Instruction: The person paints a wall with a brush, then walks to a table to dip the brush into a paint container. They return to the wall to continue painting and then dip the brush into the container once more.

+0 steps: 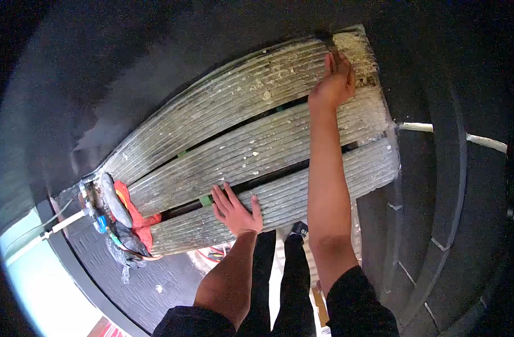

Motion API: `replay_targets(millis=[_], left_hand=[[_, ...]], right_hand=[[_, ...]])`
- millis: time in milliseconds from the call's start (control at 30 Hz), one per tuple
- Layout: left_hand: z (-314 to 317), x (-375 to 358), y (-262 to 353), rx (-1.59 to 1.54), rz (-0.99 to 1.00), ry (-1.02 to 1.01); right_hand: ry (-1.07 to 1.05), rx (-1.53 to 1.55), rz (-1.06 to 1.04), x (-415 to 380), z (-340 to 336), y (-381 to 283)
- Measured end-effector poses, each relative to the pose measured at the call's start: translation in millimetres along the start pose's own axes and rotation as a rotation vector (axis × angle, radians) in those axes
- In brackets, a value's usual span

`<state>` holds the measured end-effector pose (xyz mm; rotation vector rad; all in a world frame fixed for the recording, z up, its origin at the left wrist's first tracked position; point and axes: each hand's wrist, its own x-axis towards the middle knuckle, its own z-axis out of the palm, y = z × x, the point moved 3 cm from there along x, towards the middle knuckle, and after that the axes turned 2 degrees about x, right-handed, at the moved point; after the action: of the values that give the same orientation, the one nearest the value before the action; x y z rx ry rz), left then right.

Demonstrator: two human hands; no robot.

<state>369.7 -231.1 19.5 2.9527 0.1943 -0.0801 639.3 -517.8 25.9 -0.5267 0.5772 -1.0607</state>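
A weathered, ridged bench of several planks (251, 154), flecked with pale spots, stretches across the middle. My left hand (236, 212) lies with fingers spread on the front plank, near the gap between planks. A green patch (205, 200) shows in that gap beside its fingers. At the far right end of the bench, my right hand (335, 84) is closed around a paintbrush (329, 44). Its dark bristles reach the back edge of the bench by the black wall (212, 33). The fingers partly hide the handle.
At the bench's left end lie a red cloth (134, 210), a grey item (113, 194), black plastic (132, 238) and a blue object (103, 223). A pale pipe (66, 223) runs at the left. Dark panels with light strips (417, 127) stand at the right.
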Motion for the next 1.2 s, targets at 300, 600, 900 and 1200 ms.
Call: replay_targets(millis=[300,600,900,1200], left_hand=[[0.0,-0.3,3.5,0.03,0.003,-0.001],[2.6,-0.4,3.4,0.06,0.014,0.002],[2.1,-0.6,6.3,0.077,0.003,0.008],[2.6,-0.8,5.3,0.077,0.014,0.019]], right_hand=[[-0.253,-0.177,0.237,-74.7,7.3,16.6],[-0.137,-0.12,0.062,39.6,0.8,-5.6],[-0.121,-0.099,0.02,33.2,-5.1,-5.7],[-0.328,-0.103,0.251,27.4,7.7,-15.7]])
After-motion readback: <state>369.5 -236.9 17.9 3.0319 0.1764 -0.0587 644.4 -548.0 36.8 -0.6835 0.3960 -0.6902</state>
